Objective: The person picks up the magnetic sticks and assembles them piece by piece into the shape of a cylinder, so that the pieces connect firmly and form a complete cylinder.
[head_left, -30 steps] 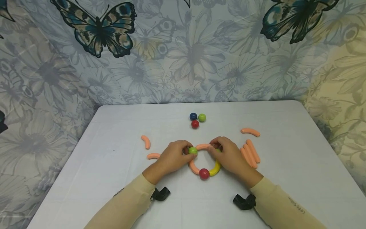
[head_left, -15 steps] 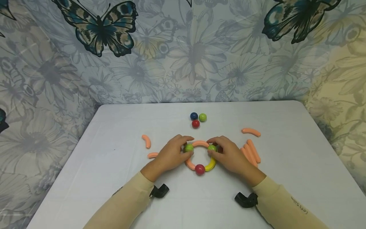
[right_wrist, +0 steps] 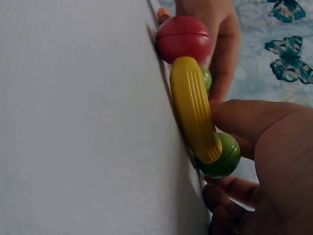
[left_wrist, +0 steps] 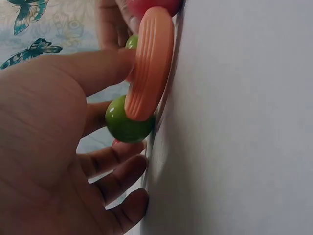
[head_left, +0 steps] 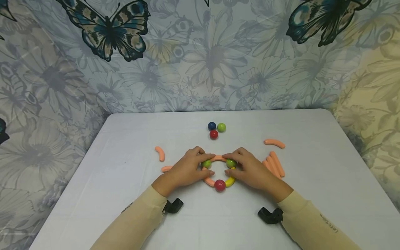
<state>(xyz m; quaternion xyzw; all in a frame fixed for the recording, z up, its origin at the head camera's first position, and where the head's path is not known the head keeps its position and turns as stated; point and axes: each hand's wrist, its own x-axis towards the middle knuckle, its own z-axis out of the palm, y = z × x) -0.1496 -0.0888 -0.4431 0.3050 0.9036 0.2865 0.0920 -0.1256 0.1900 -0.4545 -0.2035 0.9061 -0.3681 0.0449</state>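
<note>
Behind everything hangs a grey-blue backdrop printed with flowers and butterflies. Before it lies a white, cloth-like surface.

The hands frame a closed ring of smooth, glossy pieces, material not determinable, resting on or very near the surface. The left hand curves round the ring's left side, its thumb against a grooved orange arc; the right hand mirrors it, its thumb against a grooved yellow arc. Both hold the ring between thumb and forefinger; firmness cannot be told.

Between the forefingers runs a far orange arc. Loose orange arcs lie left of the left hand, one partly hidden by it; a close-set orange group lies beside the right hand, with a single orange arc beyond.

Within the grasp sit two round green balls; a red ball closes the ring nearer the wearer, touched by neither hand. Uneven thumb pressure would probably open a joint there, and an outward sweep of the right hand could scatter the group. Past the fingertips cluster blue, green and red balls, liable to roll if bumped.
</note>
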